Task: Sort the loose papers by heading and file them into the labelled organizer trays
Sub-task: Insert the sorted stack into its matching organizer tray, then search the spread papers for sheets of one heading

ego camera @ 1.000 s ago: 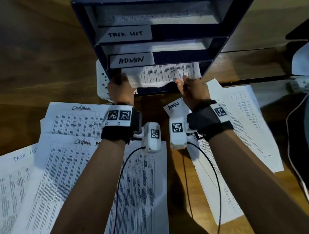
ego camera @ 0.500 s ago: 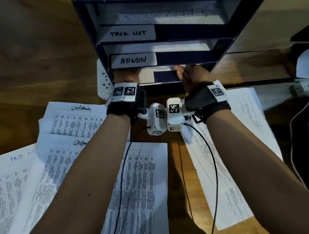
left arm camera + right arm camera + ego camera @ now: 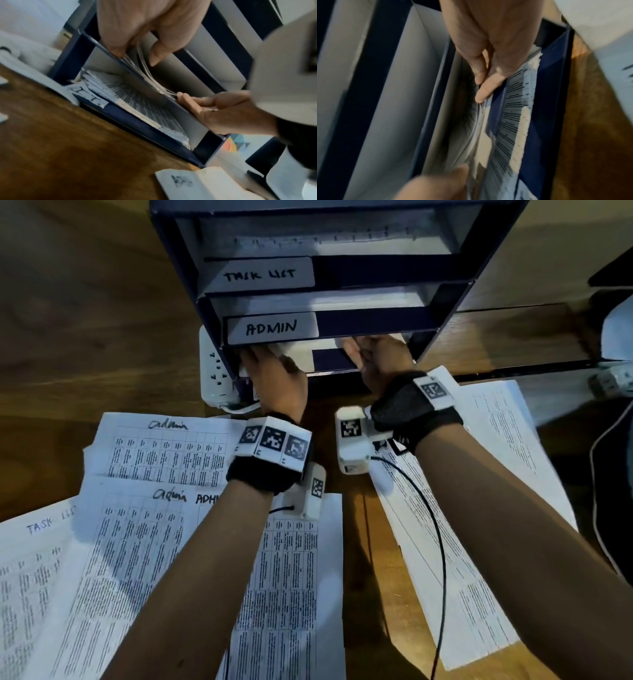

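Observation:
A navy organizer (image 3: 445,302) carries the labels TASK LIST (image 3: 260,274) and ADMIN (image 3: 272,327). Both hands reach into the slot just under the ADMIN label. My left hand (image 3: 274,378) pinches the near left edge of a thin stack of papers (image 3: 150,75) between thumb and fingers (image 3: 118,50). My right hand (image 3: 376,354) pinches the same stack (image 3: 481,121) at its right edge, thumb against finger. The sheets lie almost wholly inside the slot. Below it, a tray labelled I.T. (image 3: 91,97) holds printed pages.
Loose sheets lie on the wooden desk: two headed admin (image 3: 161,450) (image 3: 137,542), one headed task list (image 3: 30,559), another at the right (image 3: 479,542). A white power strip (image 3: 214,371) sits left of the organizer. Cables (image 3: 596,508) run along the right.
The sheet that stuck out of the slot a second ago has slid in with both hands. Since half a second ago my left wrist has drawn back a little.

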A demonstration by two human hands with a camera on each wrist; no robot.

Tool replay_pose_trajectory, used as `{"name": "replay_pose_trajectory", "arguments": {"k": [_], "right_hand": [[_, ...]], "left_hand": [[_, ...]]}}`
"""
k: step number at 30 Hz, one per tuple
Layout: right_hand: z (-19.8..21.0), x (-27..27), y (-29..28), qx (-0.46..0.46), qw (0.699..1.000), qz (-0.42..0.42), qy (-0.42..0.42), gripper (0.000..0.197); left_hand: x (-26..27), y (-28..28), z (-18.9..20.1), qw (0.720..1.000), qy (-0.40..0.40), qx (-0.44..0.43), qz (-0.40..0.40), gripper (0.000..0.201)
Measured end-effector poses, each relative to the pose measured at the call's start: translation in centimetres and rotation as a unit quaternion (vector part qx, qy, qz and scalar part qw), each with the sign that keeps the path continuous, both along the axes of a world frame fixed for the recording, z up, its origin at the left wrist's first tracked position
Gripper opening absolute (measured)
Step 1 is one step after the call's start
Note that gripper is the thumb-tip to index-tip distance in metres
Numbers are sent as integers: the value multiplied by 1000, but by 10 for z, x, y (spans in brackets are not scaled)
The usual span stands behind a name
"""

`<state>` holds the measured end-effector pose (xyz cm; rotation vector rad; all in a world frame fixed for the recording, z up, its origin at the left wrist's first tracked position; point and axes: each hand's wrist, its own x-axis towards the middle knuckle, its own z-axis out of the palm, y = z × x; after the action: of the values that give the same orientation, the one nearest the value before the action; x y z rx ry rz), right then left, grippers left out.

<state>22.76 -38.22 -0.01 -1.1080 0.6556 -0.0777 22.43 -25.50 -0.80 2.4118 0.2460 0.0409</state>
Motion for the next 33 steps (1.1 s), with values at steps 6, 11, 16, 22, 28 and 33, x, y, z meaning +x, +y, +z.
{"name": "replay_pose_trajectory", "arguments": {"k": [6, 11, 16, 22, 28, 33], "right_hand": [[-9, -19, 3, 25, 998, 50, -24, 31], [-7, -42, -12, -11, 996, 89, -20, 27], [-21, -104, -48, -147, 985, 77, 44, 27], [-33, -176, -111, -453, 862, 45, 225, 26], [-38, -216, -156, -504, 755, 85, 410, 96], [-46, -222, -144, -543, 746, 174, 344, 84]], "left_hand": [[17, 0, -3, 988, 88, 89, -87, 55], [-1, 5, 5, 985, 96, 88, -115, 63], [-49, 5, -1, 993, 62, 7, -102, 54], [-111, -16, -27, 961, 241, -48, -124, 44], [-150, -44, -40, 943, 305, -64, -119, 54], [-164, -66, -44, 937, 324, -83, -101, 64]]}}
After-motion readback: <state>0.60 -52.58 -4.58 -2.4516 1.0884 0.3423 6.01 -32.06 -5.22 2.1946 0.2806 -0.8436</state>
